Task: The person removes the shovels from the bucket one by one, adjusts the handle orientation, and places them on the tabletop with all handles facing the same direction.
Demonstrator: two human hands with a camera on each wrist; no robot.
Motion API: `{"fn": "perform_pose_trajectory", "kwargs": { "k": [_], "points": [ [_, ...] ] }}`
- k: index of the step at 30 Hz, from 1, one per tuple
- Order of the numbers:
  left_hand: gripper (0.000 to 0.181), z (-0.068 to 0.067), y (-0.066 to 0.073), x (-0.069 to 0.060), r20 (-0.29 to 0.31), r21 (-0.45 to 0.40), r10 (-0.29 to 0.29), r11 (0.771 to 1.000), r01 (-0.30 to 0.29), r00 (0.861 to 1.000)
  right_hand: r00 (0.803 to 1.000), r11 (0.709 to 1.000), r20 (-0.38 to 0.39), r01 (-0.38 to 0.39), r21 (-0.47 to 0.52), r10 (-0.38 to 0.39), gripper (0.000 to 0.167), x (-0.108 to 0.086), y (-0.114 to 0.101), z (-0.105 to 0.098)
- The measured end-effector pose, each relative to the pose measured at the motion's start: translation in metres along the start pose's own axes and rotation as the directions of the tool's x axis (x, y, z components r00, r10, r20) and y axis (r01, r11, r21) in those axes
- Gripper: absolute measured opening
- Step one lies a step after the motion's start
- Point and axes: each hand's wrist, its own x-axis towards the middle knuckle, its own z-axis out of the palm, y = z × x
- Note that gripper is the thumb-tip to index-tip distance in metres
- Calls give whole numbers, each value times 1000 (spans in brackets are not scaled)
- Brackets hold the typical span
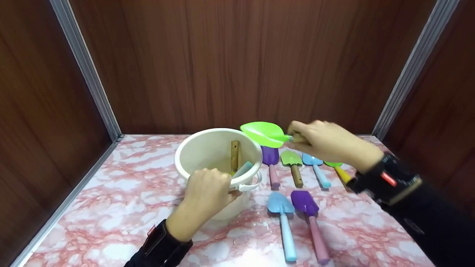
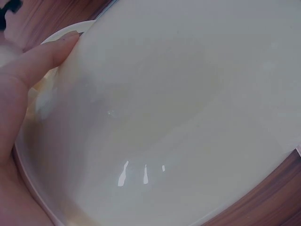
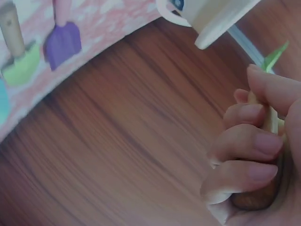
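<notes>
My left hand [image 1: 207, 189] grips the near rim of a white bucket [image 1: 200, 152], its thumb on the outer wall in the left wrist view. The bucket leans slightly towards me. Inside it stand a wooden handle [image 1: 235, 154] and a pale blue piece [image 1: 243, 169]; the rest of its contents is hidden. Above the bucket's right rim, my right hand [image 1: 324, 142] holds a bright green garden trowel [image 1: 264, 133]. Its fingers curl round the wooden handle [image 3: 256, 200], and the blade points left over the rim.
Right of the bucket lie a purple trowel [image 1: 270, 155], a green one [image 1: 291, 158], a blue one [image 1: 321, 177] and a yellow-handled one [image 1: 342, 173]. Nearer me are another blue trowel [image 1: 286, 233] and purple trowel [image 1: 305, 202]. Wooden panels [image 1: 237, 66] enclose the marbled table [image 1: 122, 207].
</notes>
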Motion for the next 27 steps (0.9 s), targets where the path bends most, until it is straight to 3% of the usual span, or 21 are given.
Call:
{"fn": "perform_pose_trajectory", "kwargs": {
  "k": [4,9,15,19,23,27],
  "points": [
    [51,0,-1,0,-6,8,1,1000,-1,1000,996,991,-9,-86,100,87,24,-19,7,15],
    [52,0,-2,0,-5,17,-2,1000,2,1000,973,950,-42,-211,230,226,17,-41,13,32],
    [52,0,-1,0,11,4,-9,1000,9,1000,947,932,-155,-232,277,282,13,-71,22,57],
    [53,0,0,0,23,-8,-11,1000,11,1000,916,911,-213,-265,315,340,15,-91,28,75],
    [54,1,0,-1,14,-5,-9,1000,9,1000,886,873,-194,-338,352,422,20,-107,30,86],
    [53,2,0,-1,6,-5,-9,1000,9,1000,881,857,-129,-394,332,455,24,-121,29,92]
  ]
}}
